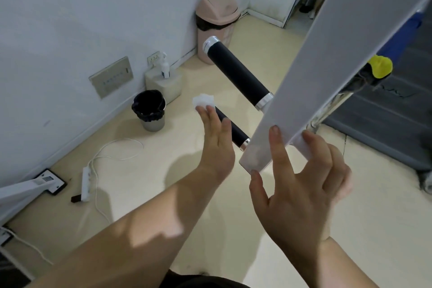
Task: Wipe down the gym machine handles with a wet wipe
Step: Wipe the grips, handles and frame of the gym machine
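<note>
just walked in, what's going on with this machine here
A person is wiping down a gym machine. Their left hand presses a white wipe against the far end of the lower black grip. The right hand rests on the bottom end of the white bar, with what looks like a second white piece under its fingers. Nothing is touching the upper black grip.

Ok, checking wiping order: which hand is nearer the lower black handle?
Left. The left hand lies over the lower black handle, wipe at its fingertips; the right hand is apart from it, fingers on the white frame.
</note>
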`<act>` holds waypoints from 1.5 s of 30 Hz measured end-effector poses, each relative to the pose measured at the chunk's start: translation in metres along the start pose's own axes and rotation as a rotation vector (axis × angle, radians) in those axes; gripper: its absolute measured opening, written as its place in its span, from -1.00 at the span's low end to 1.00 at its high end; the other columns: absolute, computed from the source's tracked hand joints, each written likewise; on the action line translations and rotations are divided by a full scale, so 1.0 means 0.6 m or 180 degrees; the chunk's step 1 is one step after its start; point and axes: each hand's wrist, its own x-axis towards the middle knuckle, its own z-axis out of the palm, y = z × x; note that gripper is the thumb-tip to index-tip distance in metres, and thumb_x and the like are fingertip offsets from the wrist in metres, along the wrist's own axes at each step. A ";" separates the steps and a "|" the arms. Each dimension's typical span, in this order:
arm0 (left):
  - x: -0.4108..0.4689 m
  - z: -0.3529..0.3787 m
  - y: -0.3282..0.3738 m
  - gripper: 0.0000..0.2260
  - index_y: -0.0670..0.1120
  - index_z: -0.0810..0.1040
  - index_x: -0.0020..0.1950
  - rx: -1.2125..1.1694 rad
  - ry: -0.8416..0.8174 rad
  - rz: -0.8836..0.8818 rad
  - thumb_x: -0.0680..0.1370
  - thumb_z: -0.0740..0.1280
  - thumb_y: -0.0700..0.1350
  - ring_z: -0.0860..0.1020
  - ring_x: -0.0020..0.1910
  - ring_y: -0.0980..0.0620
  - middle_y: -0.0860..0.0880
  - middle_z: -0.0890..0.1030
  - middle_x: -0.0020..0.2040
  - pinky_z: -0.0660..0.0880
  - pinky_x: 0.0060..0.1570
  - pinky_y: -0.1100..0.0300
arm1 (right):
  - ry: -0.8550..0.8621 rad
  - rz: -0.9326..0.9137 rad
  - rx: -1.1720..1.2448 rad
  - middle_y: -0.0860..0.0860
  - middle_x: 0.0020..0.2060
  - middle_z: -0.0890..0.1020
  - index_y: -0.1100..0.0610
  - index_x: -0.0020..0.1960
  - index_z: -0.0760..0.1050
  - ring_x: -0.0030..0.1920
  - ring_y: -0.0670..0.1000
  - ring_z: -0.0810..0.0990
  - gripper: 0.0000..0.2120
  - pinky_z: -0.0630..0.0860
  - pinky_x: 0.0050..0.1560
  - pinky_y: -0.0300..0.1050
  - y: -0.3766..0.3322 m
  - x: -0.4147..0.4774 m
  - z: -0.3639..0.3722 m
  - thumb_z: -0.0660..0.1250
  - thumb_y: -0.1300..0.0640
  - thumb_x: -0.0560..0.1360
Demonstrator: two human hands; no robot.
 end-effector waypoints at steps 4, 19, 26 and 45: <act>-0.084 0.031 -0.024 -0.37 -0.34 -0.21 0.59 0.0536 -0.0490 0.0732 0.71 -0.18 0.10 -0.35 0.61 -0.11 -0.25 -0.30 0.62 -0.26 0.60 0.07 | 0.0053 -0.0021 -0.0071 0.27 0.33 0.34 -0.02 0.51 0.35 0.32 0.33 0.36 -0.41 0.32 0.24 0.32 0.002 0.007 0.005 0.35 -0.08 0.51; -0.087 0.048 -0.038 -0.33 -0.57 -0.01 0.48 0.0999 -0.0596 0.1095 0.71 -0.16 0.06 -0.21 0.56 -0.48 -0.55 -0.13 0.53 -0.17 0.59 -0.21 | 0.0115 0.0105 -0.0145 0.27 0.30 0.45 -0.08 0.51 0.42 0.28 0.28 0.43 -0.41 0.29 0.22 0.27 -0.001 0.016 0.006 0.40 -0.05 0.49; -0.013 0.005 -0.004 -0.49 -0.02 -0.21 0.65 -0.0168 0.0007 -0.0190 0.76 -0.06 -0.01 -0.31 0.59 0.21 0.10 -0.35 0.62 -0.25 0.59 0.14 | -0.0034 -0.0016 -0.0182 0.26 0.35 0.34 -0.07 0.54 0.32 0.33 0.31 0.34 -0.35 0.24 0.25 0.29 0.000 0.002 0.003 0.35 -0.01 0.46; 0.075 -0.137 0.036 -0.40 0.00 0.24 0.62 0.3400 -0.1573 0.1681 0.64 -0.20 0.14 0.05 0.64 0.11 0.09 0.22 0.63 -0.26 0.59 -0.06 | 0.0057 0.0458 -0.0587 0.23 0.46 0.24 -0.11 0.54 0.28 0.52 0.33 0.12 -0.28 -0.07 0.50 0.39 -0.026 -0.006 0.038 0.40 -0.03 0.42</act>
